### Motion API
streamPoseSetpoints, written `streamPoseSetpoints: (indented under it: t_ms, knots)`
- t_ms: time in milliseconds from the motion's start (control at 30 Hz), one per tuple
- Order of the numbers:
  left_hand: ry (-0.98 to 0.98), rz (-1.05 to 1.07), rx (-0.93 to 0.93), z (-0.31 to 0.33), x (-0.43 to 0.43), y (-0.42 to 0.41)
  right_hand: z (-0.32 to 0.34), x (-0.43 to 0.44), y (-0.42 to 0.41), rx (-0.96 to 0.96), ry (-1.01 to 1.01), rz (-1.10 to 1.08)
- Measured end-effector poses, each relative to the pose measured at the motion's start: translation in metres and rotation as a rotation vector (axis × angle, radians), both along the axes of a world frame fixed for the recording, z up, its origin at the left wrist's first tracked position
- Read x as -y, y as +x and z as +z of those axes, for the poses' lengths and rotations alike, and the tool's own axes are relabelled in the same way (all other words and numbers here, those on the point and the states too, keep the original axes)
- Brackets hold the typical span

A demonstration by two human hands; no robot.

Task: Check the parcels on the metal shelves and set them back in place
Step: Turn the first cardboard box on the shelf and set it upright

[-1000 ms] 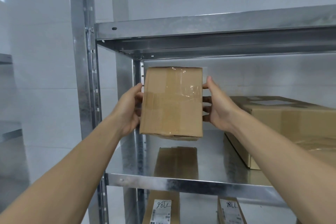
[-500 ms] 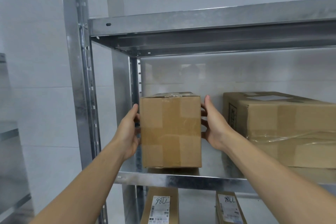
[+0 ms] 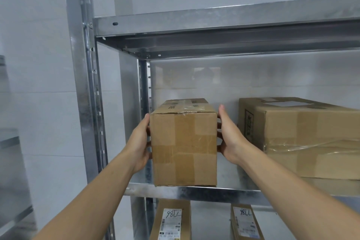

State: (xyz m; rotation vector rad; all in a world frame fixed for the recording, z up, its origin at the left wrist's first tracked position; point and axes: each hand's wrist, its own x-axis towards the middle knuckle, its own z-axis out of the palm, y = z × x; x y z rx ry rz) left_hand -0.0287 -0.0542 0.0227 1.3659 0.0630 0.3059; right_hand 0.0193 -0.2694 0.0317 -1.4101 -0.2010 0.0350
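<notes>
A small brown cardboard parcel (image 3: 184, 148) with tape across its front stands upright on the metal shelf (image 3: 224, 194), at the shelf's left end and flush with its front lip. My left hand (image 3: 139, 144) grips the parcel's left side, thumb at the front edge. On the opposite side my right hand (image 3: 230, 138) holds it, thumb pointing up and fingers against the cardboard. Most of the fingers are hidden behind the parcel.
A large taped carton (image 3: 311, 142) sits on the same shelf just right of my right hand. Two labelled parcels (image 3: 171, 220) (image 3: 246, 222) stand on the shelf below. An upper shelf (image 3: 214, 19) hangs overhead, and a steel upright (image 3: 83, 84) is at the left.
The parcel came down from mid-air, was turned from tilted to upright, and now rests on the shelf. Both hands stayed on its sides.
</notes>
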Motion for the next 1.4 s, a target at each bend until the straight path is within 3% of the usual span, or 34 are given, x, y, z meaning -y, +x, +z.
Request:
streamPoseSetpoints:
  t_ms: [200,533,1400]
  knots:
    - [0.143,-0.016,-0.185,0.030,-0.010,0.003,0.024,0.006,0.005,-0.080,-0.130,-0.010]
    - [0.660,-0.118,-0.415,0.088,-0.017,0.011,0.069,-0.002,0.001,-0.194,-0.496,0.041]
    - [0.736,-0.129,-0.409,0.088,-0.010,0.020,0.069,-0.003,0.015,-0.174,-0.568,0.062]
